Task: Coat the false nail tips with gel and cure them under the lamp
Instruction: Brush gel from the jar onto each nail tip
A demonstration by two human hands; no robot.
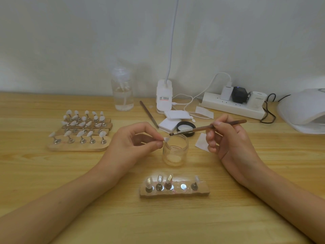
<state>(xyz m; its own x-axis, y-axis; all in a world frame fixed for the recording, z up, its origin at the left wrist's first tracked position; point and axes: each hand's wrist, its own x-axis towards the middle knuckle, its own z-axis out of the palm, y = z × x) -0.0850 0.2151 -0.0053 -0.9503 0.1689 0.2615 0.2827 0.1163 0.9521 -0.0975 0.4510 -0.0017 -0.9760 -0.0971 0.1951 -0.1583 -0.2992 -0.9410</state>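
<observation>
Counting now: one held brush [207, 128], one spare brush [149, 114], one pinched nail tip [166, 139], one glass jar [175, 152], one pump bottle [123, 92], one curing lamp [302, 110], one power strip [232, 107] carrying three plugs [239, 95]. The near holder [175, 193] is carrying four stands [159, 184] plus one bare magnet [183, 186]; the front-left holder [77, 147] is carrying five.

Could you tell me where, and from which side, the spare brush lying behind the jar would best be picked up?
Probably pinch the spare brush at mid-handle, coming from the left of the view. It lies flat on the table, the desk-lamp base and white pads crowd its right, and its near tip ends at the pads.
</observation>
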